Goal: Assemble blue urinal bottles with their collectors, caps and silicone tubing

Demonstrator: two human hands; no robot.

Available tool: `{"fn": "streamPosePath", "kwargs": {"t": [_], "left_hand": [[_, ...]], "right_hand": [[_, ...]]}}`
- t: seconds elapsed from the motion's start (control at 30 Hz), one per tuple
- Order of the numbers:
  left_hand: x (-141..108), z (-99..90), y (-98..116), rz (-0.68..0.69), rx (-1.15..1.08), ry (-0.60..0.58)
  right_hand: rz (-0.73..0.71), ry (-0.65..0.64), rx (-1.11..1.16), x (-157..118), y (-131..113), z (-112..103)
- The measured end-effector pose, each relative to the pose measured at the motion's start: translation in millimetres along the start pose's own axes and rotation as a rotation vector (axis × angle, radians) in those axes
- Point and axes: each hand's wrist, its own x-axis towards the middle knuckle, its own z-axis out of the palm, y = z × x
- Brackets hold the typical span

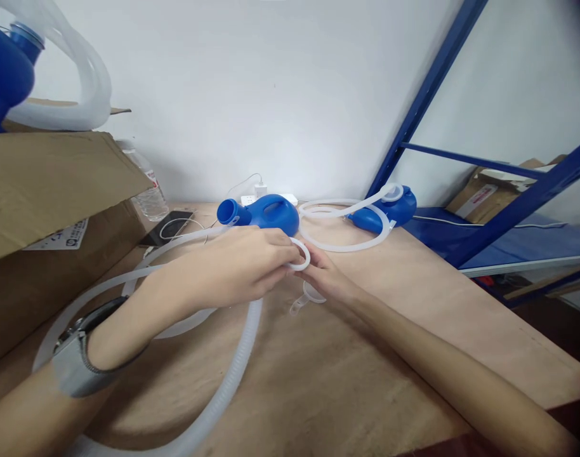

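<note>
A round white plastic-looking ring (308,254) is pinched by L hand (252,263) & R hand (329,277), fingers curled nearly closed; it s/b gripped lightly w/ even pressure so bending's avoided.

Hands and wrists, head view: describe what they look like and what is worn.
The left hand and right hand are ungloved; no sleeves show. A watch with a wide grey strap and dark case circles the left wrist.
</note>
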Motion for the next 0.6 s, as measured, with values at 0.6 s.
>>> {"fn": "streamPosePath", "kwargs": {"t": [0.6], "left_hand": [[-18.2,-22.0,-26.9,-0.232,-0.018,0.016]], "right_hand": [[0.084,0.260,0.297,-12.2,-18.2,18.9]]}}
